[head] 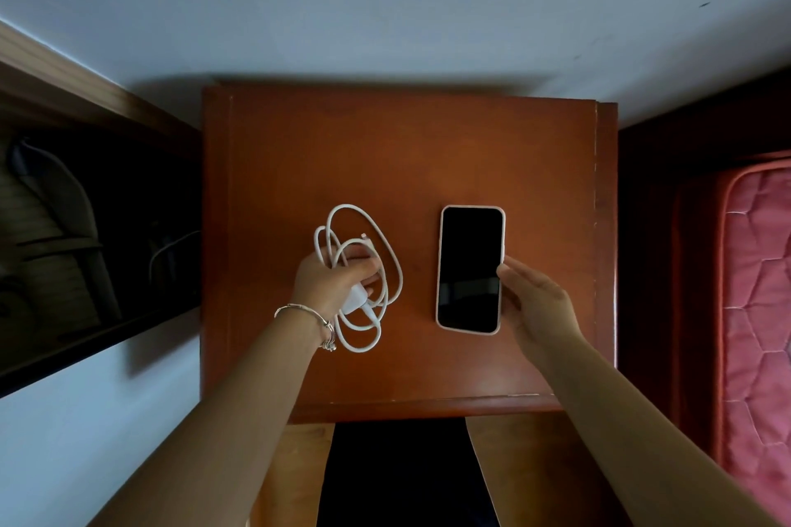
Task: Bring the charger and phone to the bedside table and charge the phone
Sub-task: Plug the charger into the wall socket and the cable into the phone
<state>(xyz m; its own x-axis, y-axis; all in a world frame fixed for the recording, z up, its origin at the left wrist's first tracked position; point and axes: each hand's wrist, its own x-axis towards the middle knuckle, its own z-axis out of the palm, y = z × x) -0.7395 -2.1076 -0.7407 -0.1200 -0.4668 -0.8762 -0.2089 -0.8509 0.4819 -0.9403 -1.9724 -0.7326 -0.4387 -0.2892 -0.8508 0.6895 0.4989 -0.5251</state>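
Pale blue wall (385, 13) fills the top of our view, and below it sits the reddish-brown wooden bench (406, 150), with a dark open shelf (85, 227) to our left and a pink quilted mattress (753, 291) to our right.

Our left hand (329, 276) is curled around the white charger (357, 300). The fingers are closed over the plug block and part of the coiled cable (376, 235), whose loose loops spill out above and below the hand and lie on the bench. A thin silver bracelet (306, 312) circles that wrist.

Our right hand (530, 295) is mostly open, fingers extended and slightly bent. The fingertips (505, 270) touch the right edge of the phone (470, 270), and we cannot tell whether they grip it or only rest against it. The phone lies flat on the bench, screen up and dark, in a pale case, just right of the charger and apart from it. No cable end reaches the phone.
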